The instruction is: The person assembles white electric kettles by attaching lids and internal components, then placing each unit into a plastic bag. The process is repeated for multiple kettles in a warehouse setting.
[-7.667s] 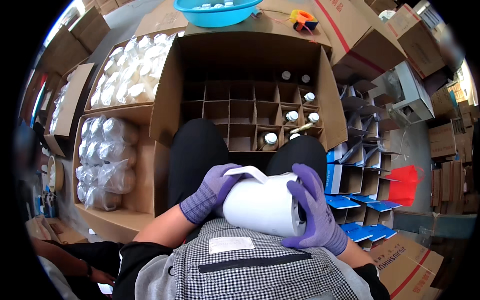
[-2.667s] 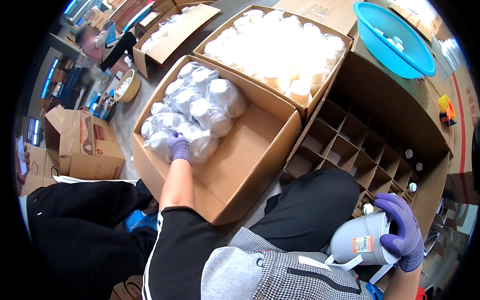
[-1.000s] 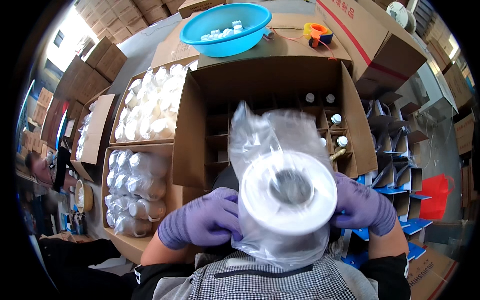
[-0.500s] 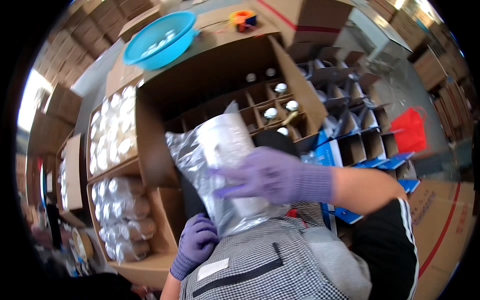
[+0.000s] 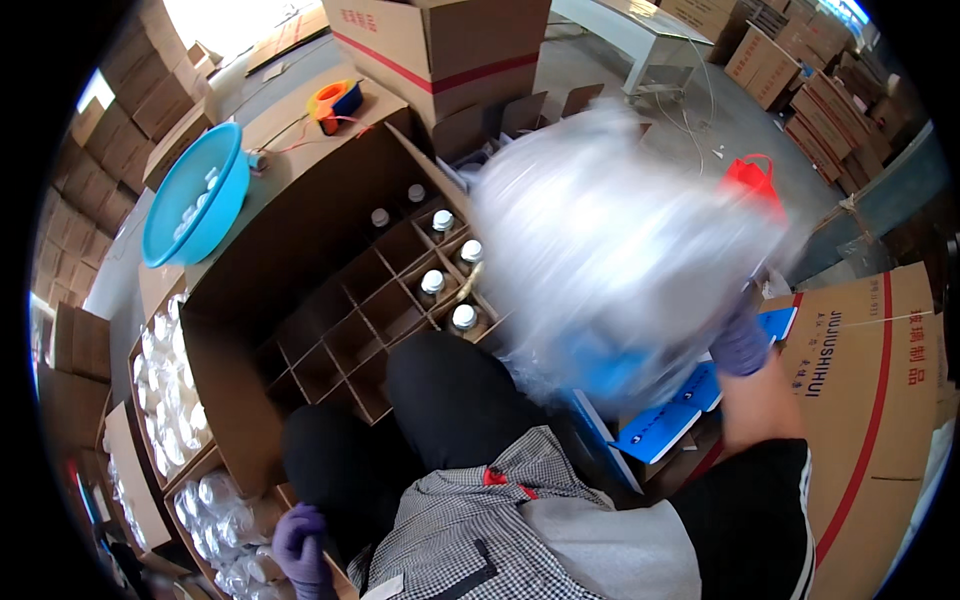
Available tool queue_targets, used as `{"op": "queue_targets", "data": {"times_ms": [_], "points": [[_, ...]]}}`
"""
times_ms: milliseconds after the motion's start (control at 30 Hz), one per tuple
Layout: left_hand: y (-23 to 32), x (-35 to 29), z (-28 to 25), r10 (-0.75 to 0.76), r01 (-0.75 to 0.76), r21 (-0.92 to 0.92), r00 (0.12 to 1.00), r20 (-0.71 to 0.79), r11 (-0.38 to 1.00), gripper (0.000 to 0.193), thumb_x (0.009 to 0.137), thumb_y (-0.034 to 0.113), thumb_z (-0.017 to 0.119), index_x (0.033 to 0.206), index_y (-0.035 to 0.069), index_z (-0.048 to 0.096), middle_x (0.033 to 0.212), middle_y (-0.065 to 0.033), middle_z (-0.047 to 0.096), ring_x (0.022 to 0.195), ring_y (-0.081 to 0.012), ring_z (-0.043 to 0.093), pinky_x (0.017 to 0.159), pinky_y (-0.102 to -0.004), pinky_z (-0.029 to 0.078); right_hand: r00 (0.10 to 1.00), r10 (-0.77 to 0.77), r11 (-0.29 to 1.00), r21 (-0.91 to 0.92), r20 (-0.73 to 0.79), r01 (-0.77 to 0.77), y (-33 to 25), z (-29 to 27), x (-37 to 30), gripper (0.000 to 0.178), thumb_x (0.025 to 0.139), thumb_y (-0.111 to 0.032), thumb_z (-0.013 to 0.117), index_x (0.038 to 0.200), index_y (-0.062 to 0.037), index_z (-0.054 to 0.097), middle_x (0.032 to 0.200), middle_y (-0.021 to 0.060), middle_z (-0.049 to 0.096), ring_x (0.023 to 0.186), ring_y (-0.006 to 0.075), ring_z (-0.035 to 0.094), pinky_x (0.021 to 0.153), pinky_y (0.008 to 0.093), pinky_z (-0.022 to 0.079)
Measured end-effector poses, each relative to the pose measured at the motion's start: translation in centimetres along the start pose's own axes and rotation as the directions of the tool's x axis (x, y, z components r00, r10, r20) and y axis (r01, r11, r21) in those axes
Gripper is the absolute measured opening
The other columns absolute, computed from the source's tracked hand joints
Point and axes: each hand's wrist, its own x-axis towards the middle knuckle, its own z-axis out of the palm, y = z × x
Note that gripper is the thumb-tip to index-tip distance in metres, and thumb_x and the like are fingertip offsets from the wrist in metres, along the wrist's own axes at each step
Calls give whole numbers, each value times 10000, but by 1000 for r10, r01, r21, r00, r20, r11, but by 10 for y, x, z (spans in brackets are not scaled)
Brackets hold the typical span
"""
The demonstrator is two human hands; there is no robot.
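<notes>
**Clear plastic, blurred, at the right hand**

Clear plastic [image 5: 610, 240], smeared by motion, hangs in the air to the right of the divided carton [image 5: 225, 385]. The right hand [image 5: 742, 335], in a purple knit glove, grips its right side; the fingers are mostly hidden. The left hand [image 5: 300, 540], gloved alike, is low to the near left of the divided carton, fingers loosely curled; whether they hold anything cannot be told.

White-capped bottles [image 5: 433, 284] stand in compartments toward the divided carton's right side. Right of it, partly beneath the plastic in view, are blue boxes [image 5: 660, 428]; farther right is a red bag [image 5: 755, 182]. Past its far edge sit a blue basin [image 5: 228, 205] and an orange tape dispenser [image 5: 330, 102]. On its left are bagged white containers [image 5: 172, 395]. Dark-trousered knees [image 5: 450, 390] overlap its near edge.
</notes>
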Motion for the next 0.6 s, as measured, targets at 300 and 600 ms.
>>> {"op": "queue_targets", "data": {"times_ms": [300,600], "points": [[2,72,43,-31,29,32,998,55,999,213,729,-84,562,868,-10,705,936,-121,681,988,-245,656,1041,-391,461,207,967,212,19,-146,-977,219,-108,11,149,689,-218,687,686,-85,620,590,85,512,441,233,478,431,394,395],[16,75,65,11,-31,163,993,121,986,208,690,-54,573,845,-6,704,905,-137,707,942,-279,680,1041,-429,478,-269,955,-293,562,126,-774,338,23,-89,224,750,-165,666,611,-145,490,500,44,397,354,237,395,362,413,327]]}}
